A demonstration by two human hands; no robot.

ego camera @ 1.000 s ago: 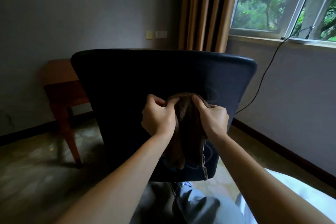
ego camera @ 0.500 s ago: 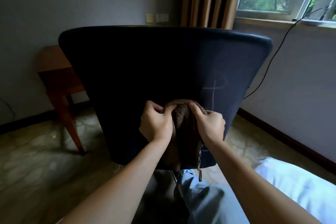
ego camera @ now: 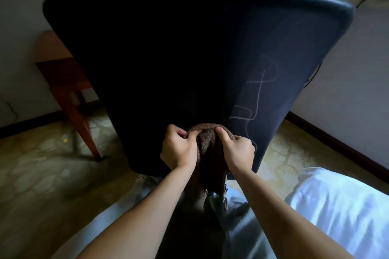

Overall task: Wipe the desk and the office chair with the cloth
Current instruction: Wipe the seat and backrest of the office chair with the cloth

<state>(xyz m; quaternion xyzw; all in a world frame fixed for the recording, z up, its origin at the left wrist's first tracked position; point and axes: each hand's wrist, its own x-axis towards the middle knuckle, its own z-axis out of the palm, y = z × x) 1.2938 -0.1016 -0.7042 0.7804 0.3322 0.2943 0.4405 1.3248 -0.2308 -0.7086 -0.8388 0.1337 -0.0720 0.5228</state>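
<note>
Pressing the brown cloth against the lower back of the dark blue office chair, I have my left grip and right grip both clamped on its bunched top edge, thumbs side by side. The rest of the cloth hangs between my wrists. Pale squiggly lines mark the fabric above my right grip. A wooden surface stands behind the chair at left.
</note>
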